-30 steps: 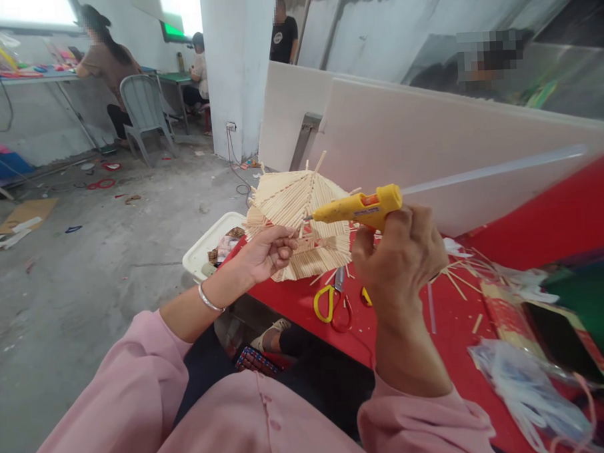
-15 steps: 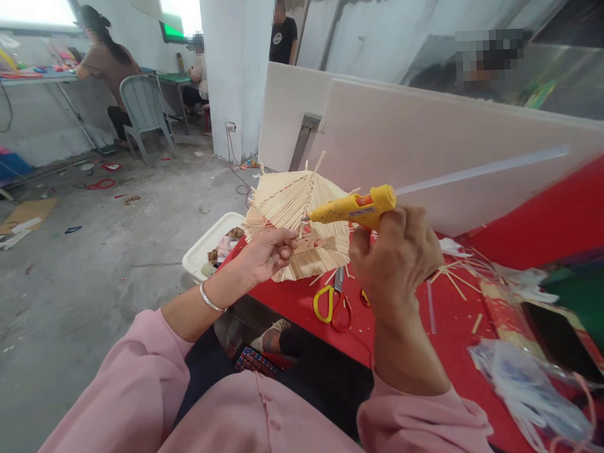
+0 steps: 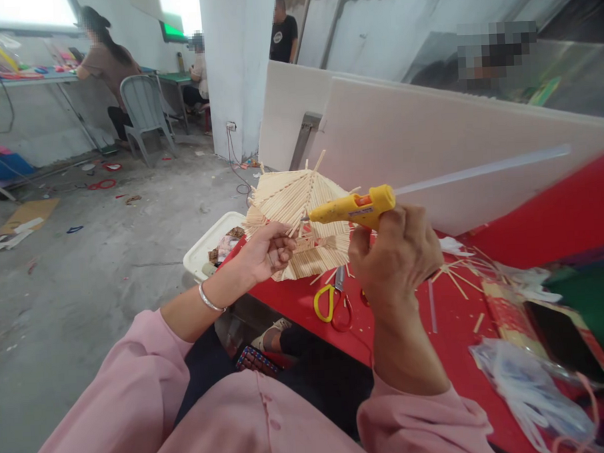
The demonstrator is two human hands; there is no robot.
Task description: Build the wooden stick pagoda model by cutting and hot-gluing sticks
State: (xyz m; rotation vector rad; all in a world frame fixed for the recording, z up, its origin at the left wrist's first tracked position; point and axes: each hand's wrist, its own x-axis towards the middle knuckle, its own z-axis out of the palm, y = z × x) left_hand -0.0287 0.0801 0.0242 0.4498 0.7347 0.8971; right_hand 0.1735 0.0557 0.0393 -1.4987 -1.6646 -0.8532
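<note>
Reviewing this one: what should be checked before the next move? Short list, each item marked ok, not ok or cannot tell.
1. Right hand gripping the yellow glue gun: ok.
2. Clear glue stick in the gun's rear: ok, a long length sticks out.
3. Nozzle pointed at the stick structure: ok.
4. Left hand well clear of the nozzle: not ok, its fingertips are close.
5. Nozzle heated: cannot tell.
6. Scissors set down: ok, on the red table.

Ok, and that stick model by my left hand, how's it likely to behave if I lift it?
The stick model is probably light, since it looks built from thin sticks. Its panels seem likely to stay fairly stiff, with rows packed closely together. The stick ends poking past its edges might snag or snap.
</note>
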